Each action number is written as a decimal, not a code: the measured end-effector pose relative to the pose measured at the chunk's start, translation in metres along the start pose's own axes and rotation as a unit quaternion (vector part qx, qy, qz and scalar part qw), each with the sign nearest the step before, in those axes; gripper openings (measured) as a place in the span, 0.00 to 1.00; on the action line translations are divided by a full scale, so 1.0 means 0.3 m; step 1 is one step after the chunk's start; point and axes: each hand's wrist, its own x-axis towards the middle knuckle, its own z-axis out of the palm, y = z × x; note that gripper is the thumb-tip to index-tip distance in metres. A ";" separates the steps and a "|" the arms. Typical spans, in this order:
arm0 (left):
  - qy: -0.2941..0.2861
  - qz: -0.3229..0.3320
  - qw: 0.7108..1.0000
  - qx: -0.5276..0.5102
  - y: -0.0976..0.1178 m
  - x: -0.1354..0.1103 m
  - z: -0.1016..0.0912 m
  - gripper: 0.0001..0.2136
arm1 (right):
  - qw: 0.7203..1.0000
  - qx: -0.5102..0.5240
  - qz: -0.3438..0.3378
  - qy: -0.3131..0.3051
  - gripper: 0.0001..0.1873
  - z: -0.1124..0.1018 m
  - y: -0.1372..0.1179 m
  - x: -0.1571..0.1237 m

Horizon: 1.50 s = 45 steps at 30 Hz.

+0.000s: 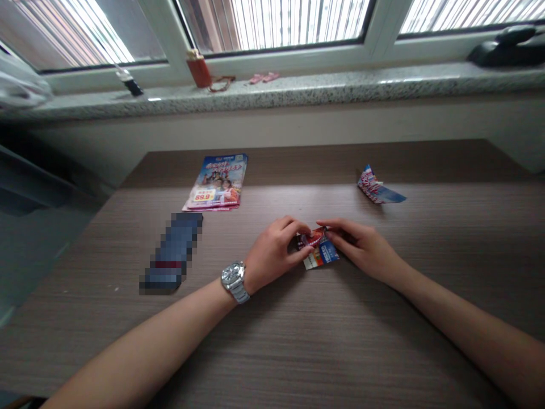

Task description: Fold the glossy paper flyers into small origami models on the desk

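Head view: daylit room, window [293, 25] along the top, granite sill [323, 91] below it, wood-grain tabletop [272, 352] filling most of the frame. On the tabletop: flyer stack [219, 182] upper left of centre, pixelated dark object [172, 255] below it, folded paper piece [377, 190] standing by itself upper right of centre. Near frame centre, just right of the middle, is my folded flyer [324, 254], red part up top, blue and white below. It sits directly between my hands, touching both, so neither is nearer. My left hand [272, 250], metal watch [234, 279] behind it, has thumb and index fingers pinching the left part, thumb on the lower side. My right hand [361, 247] pinches the upper right corner, fingertips close together. Bottom edge runs roughly crosswise, rising a bit rightward; long axis unclear, fingers cover too much.
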 end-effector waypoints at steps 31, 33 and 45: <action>0.019 -0.035 0.999 0.004 0.015 0.008 0.009 0.09 | 0.963 -0.215 -0.154 0.045 0.18 0.052 -0.030 -0.025; 0.024 -0.036 0.999 -0.005 0.011 0.008 0.011 0.13 | 0.962 -0.220 -0.159 0.038 0.18 0.050 -0.033 -0.025; 0.009 -0.020 0.998 -0.051 0.017 0.001 0.018 0.17 | 0.951 -0.273 -0.137 0.045 0.13 0.045 -0.051 -0.026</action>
